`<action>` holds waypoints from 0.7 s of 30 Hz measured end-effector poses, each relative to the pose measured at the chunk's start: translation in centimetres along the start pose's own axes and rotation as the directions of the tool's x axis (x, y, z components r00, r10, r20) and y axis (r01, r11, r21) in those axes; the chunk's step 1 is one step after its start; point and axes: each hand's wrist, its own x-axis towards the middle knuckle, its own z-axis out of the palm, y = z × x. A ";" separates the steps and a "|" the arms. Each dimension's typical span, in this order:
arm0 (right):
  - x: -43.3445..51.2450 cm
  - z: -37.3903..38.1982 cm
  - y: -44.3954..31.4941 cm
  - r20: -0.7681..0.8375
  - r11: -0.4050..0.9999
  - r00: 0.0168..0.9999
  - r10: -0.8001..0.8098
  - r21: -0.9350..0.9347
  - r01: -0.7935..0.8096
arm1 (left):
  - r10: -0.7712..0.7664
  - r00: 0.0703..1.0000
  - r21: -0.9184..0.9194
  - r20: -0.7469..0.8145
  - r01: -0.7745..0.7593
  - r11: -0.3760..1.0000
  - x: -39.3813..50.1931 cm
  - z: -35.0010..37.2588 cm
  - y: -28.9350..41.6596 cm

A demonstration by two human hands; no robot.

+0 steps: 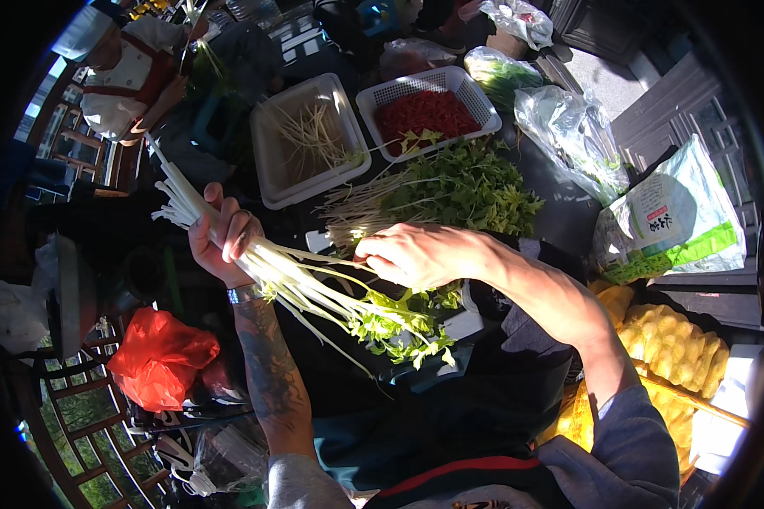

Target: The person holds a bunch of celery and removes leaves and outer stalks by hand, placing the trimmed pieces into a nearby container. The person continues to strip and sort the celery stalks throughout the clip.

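My left hand (229, 232) is closed around a bunch of thin Chinese celery stalks (286, 270). Their pale ends stick out past the fingers at upper left, and the green leaves (395, 324) hang at lower right over my lap. My right hand (420, 254) has its fingertips pinched on a thin stalk that runs out from the bunch; the exact grip is partly hidden behind the fingers. Just beyond the right hand lies a heap of leafy celery (465, 188), with its pale stems pointing left.
Behind the heap stand a white basin (264, 159) with loose pale stems and a white basket (366, 108) of red chillies. A red plastic bag (162, 359) is at left, a printed sack (675, 216) and yellow sacks (668, 343) at right. A co-worker (127, 70) handles stalks at upper left.
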 end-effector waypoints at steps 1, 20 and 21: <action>-0.1 0.0 -0.1 0.000 1.000 1.000 -0.009 0.022 0.009 | 0.004 1.000 0.007 -0.005 -0.004 1.000 0.0 0.0 0.0; -0.7 -1.3 0.3 -0.035 0.958 0.993 0.114 0.268 -0.101 | 0.132 0.990 -0.165 0.055 -0.121 0.979 -1.0 0.0 2.9; -0.7 -0.7 0.1 -0.008 0.954 0.995 0.102 0.284 -0.096 | 0.135 0.989 -0.168 0.052 -0.125 0.978 -0.9 0.0 2.9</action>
